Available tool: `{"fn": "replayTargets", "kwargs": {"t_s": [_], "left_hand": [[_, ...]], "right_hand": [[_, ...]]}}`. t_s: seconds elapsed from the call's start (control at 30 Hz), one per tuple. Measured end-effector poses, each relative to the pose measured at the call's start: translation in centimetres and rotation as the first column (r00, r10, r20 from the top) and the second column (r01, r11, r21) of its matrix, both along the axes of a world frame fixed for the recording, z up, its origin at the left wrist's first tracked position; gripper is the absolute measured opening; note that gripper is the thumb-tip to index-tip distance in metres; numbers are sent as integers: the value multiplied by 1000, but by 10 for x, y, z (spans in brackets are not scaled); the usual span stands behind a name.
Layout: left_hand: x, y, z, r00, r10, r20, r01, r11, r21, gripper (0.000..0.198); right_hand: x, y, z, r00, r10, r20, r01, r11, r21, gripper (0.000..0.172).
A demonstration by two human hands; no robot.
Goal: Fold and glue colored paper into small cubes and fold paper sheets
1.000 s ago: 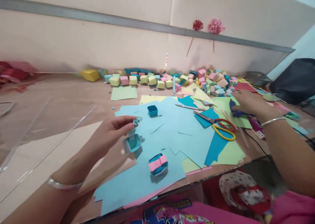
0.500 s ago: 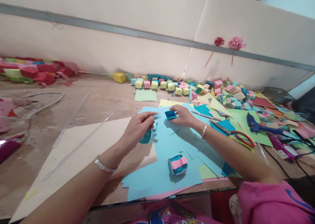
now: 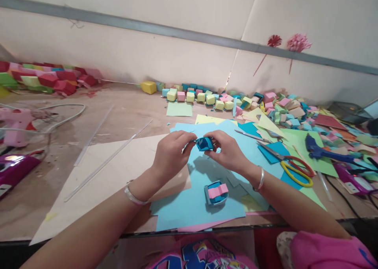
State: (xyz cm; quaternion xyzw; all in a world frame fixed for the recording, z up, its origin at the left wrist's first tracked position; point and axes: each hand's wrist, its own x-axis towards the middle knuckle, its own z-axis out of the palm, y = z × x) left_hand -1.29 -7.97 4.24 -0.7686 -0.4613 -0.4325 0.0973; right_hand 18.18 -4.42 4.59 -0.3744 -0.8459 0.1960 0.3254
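Observation:
A small dark-blue paper box [image 3: 204, 143] is raised above light-blue sheets [image 3: 177, 217], its open side facing me. My right hand [image 3: 226, 149] grips its right side between thumb and fingers. My left hand [image 3: 174, 149] is closed in a pinch at the box's left edge; whatever else its fingers hold is hidden. Below the hands, a second blue box with light-blue walls [image 3: 208, 196] rests on the sheets, a folded pink paper strip [image 3: 217, 191] across its top.
Scissors [image 3: 291, 166] and a blue-handled tool [image 3: 325, 151] lie to the right. A pink glue gun [image 3: 17, 123] and clear sticks [image 3: 109, 162] are on the left. Small paper boxes [image 3: 201, 97] line the wall. A pale sheet [image 3: 97, 174] covers the table's left front.
My left hand has moved right and up to the box, and its light-blue scraps no longer show. The dark-blue box has tilted in my right hand. The view has shifted slightly.

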Motion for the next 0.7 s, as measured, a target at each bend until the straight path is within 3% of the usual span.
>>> {"fn": "replayTargets", "kwargs": {"t_s": [0.1, 0.17, 0.47, 0.7], "left_hand": [[0, -1, 1, 988, 66, -138, -41, 983, 177, 8], [1, -2, 2, 977, 84, -197, -39, 974, 223, 10], [9, -6, -3, 978, 71, -197, -43, 988, 145, 13], [8, -7, -2, 977, 126, -173, -116, 991, 67, 8]], "right_hand": [[-1, -2, -2, 999, 13, -44, -14, 999, -31, 38], [-2, -4, -3, 996, 24, -83, -27, 999, -41, 42], [-6, -8, -13, 969, 58, -239, -105, 976, -190, 51], [-8, -11, -20, 928, 9, -373, -165, 906, -389, 58]]}}
